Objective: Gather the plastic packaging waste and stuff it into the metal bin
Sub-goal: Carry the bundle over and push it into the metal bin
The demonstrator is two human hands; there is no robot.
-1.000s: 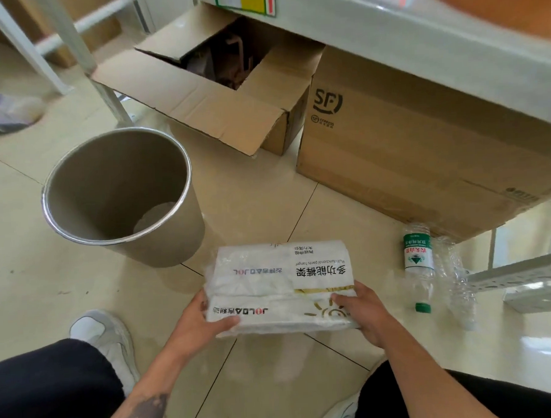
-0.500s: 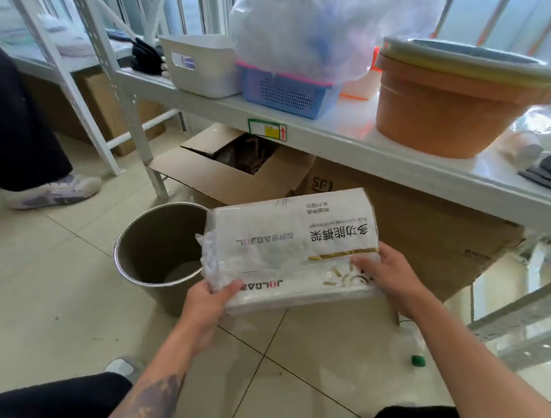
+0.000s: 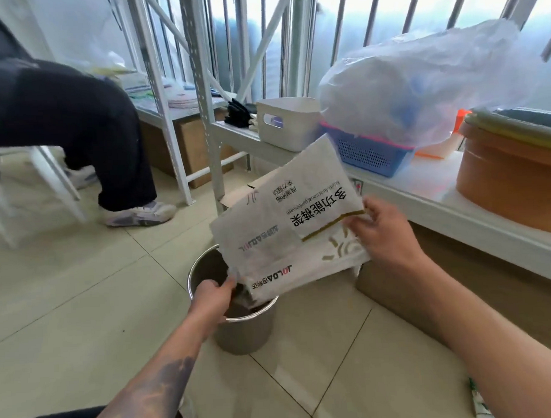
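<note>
Tilting packaging (image 3: 287, 227) between both hands.

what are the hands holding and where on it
Both grip the white plastic package: left hand at its lower corner above the metal bin, right hand at its right edge.

Floor: pale beige tiled floor (image 3: 66, 297); round metal bin (image 3: 245, 333) stands on it, brown cardboard box (image 3: 461, 295) just beside, under the shelf.
Shelf: white metal shelf (image 3: 425, 202); carries white plastic handled tub (image 3: 288, 123), blue perforated plastic basket (image 3: 369, 155), orange round basin (image 3: 509, 179).
</note>
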